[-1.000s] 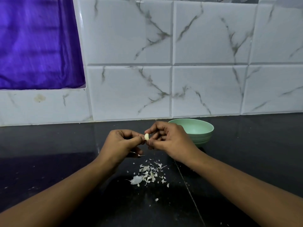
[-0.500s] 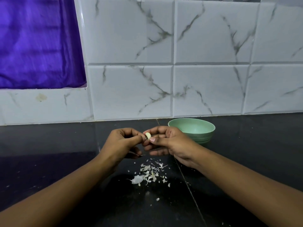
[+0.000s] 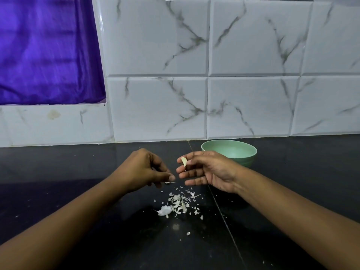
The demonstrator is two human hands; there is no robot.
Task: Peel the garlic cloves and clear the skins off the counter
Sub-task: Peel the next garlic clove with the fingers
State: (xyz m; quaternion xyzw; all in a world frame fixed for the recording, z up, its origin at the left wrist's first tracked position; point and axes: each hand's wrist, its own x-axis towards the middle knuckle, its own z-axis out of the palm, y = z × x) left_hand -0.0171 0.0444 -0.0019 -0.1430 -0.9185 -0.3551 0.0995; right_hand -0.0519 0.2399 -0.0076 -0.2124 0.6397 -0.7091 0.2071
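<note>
The right hand [image 3: 206, 170] pinches the garlic clove [image 3: 184, 161] between thumb and forefinger, above the counter [image 3: 78, 191] and just in front of the green bowl [image 3: 252, 152], while its other fingers stretch out loosely below. The left hand [image 3: 144, 168] is curled beside it, not touching, and as far as the view shows it pinches a thin sliver of skin [image 3: 169, 182] under the thumb tip. The clove looks pale and bare on the side that faces the camera; it is likely light, firm and a little slick once peeled, so a hold across its flat sides, as now, should keep it from squirting out. Its long axis stands nearly upright, the top leaning slightly left, and it seems to narrow toward the lower end, though it is too small to be sure. The pile of skins [image 3: 179, 203] lies on the counter below the hands; these scraps are papery and weightless, so they probably scatter at a breath and are better swept together with the edge of a palm than picked up singly.
</note>
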